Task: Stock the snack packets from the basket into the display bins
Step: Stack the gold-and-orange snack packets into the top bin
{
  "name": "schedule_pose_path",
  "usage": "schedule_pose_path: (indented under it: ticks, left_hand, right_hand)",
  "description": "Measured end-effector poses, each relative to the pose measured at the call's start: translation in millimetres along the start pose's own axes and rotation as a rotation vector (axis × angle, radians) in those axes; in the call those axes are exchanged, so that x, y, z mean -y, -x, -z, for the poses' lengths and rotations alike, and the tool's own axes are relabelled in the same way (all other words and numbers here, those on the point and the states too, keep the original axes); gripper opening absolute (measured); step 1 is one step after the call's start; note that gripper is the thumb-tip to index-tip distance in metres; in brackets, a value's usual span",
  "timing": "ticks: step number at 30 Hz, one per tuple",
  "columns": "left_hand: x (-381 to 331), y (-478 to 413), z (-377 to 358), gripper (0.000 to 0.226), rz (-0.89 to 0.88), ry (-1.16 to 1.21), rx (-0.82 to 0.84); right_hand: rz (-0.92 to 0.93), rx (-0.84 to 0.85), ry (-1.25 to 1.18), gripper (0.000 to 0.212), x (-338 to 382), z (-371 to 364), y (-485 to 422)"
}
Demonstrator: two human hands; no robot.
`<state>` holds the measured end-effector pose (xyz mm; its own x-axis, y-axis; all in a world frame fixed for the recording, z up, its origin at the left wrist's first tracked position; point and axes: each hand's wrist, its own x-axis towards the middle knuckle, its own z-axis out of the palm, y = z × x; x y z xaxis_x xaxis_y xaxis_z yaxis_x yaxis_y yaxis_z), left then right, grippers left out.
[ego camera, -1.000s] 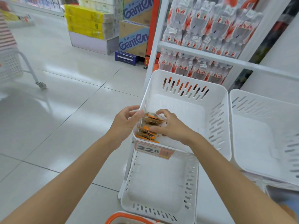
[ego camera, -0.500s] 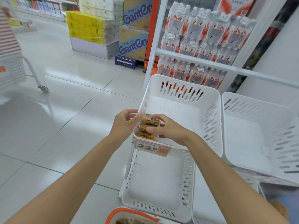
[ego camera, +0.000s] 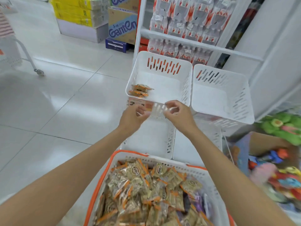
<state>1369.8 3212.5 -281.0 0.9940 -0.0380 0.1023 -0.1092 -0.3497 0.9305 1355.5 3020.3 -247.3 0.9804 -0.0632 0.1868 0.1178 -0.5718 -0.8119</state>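
My left hand (ego camera: 133, 115) and right hand (ego camera: 177, 111) have pulled back, loosely curled, empty; the orange-edged brown snack packets (ego camera: 140, 90) lie stacked flat, long axis left-right, in the near-left corner of the white slotted plastic bin (ego camera: 162, 54).

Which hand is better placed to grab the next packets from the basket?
Left hand, marginally: it and the right hand look empty, but it is nearer the orange-edged packets heaped left and middle in the basket.

basket (ego camera: 128, 152) cut off at near edge; price tag (ego camera: 148, 105) half behind left hand (ego camera: 130, 118), digits blurred; toys (ego camera: 280, 176) right: smeared.
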Motion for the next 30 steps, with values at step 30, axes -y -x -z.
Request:
schedule_pose_path:
  ticks: [30]
  left_hand:
    - [57,156,-116,0.085,0.728,0.336,0.697]
  right_hand:
    - [-0.455,0.421,0.139,0.068,-141,58,231]
